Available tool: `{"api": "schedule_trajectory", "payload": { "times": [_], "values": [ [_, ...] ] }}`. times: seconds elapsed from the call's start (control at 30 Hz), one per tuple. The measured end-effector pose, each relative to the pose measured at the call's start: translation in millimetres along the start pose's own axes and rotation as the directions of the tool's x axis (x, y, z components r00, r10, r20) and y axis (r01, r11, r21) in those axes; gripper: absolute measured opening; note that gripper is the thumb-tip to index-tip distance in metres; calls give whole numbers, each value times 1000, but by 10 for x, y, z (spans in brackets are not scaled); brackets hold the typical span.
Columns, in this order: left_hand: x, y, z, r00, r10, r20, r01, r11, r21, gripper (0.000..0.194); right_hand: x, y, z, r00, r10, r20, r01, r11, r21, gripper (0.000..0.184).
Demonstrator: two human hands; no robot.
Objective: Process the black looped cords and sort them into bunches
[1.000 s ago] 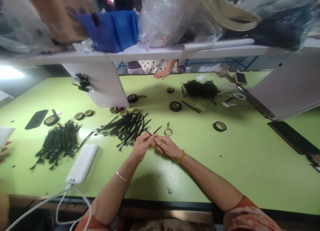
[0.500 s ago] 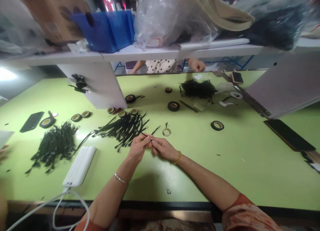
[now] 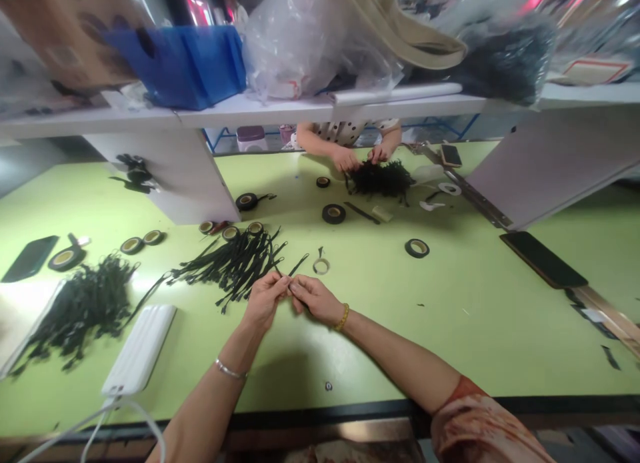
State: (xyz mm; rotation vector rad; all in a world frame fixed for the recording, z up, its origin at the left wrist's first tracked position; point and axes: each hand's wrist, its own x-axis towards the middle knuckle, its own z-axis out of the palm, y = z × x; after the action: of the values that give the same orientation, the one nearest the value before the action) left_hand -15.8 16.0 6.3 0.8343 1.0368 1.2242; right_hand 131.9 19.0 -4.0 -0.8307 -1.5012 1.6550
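My left hand (image 3: 263, 301) and my right hand (image 3: 315, 297) meet over the green table (image 3: 450, 316), fingers pinched together on a thin black cable piece (image 3: 295, 268) that sticks out past the fingertips. Just beyond them lies a loose heap of black cable pieces (image 3: 233, 259). A small tape ring (image 3: 321, 265) sits right of that heap. A second heap of black cables (image 3: 75, 306) lies at the far left.
A white power bank (image 3: 140, 349) with its cord lies near the front edge. Several black tape rolls (image 3: 333, 213) dot the table. Across it, another person's hands (image 3: 363, 157) work a dark cable bundle. Phones lie at left (image 3: 29, 257) and right (image 3: 543, 259). A shelf holds a blue bin (image 3: 185, 63).
The view has swung right, so everything sits further left. The other person's hands have come down onto the dark bundle across the table. My hands stay pinched together on the cable piece.
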Motion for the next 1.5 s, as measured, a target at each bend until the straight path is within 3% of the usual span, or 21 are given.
{"api": "schedule_trajectory", "payload": {
  "times": [0.1,0.27,0.53,0.7,0.83,0.93,1.03,1.23,1.5],
  "values": [
    [-7,9,9,999,-42,16,43,999,-32,41,4,10,-1,999,-31,-6,31,999,7,49],
    [-9,48,4,999,-41,2,41,999,-27,35,-6,23,1,998,-1,65,2,1000,-19,48],
    [-48,74,38,1000,11,2,-11,1000,-6,41,-41,-17,47,992,-94,83,114,952,-284,34],
    [-43,84,45,996,-84,28,85,996,-21,39,-38,3,70,998,-66,19,68,982,-177,34],
    [-16,97,22,995,-93,30,94,996,-14,43,-33,19,53,999,-15,46,22,987,-157,36],
    [-4,113,-4,998,-42,-39,43,999,14,40,-28,-16,12,986,-115,-121,63,927,-369,31],
    [-19,128,3,998,-46,-46,53,987,152,38,-12,-75,-48,928,-250,-276,102,883,-458,25],
    [-81,78,89,986,-80,143,20,927,374,33,39,-87,-114,967,-168,-191,122,966,-228,31],
    [-89,51,67,958,-89,273,-60,867,494,35,87,-37,-136,946,-69,-316,106,989,99,38]
  ]
}}
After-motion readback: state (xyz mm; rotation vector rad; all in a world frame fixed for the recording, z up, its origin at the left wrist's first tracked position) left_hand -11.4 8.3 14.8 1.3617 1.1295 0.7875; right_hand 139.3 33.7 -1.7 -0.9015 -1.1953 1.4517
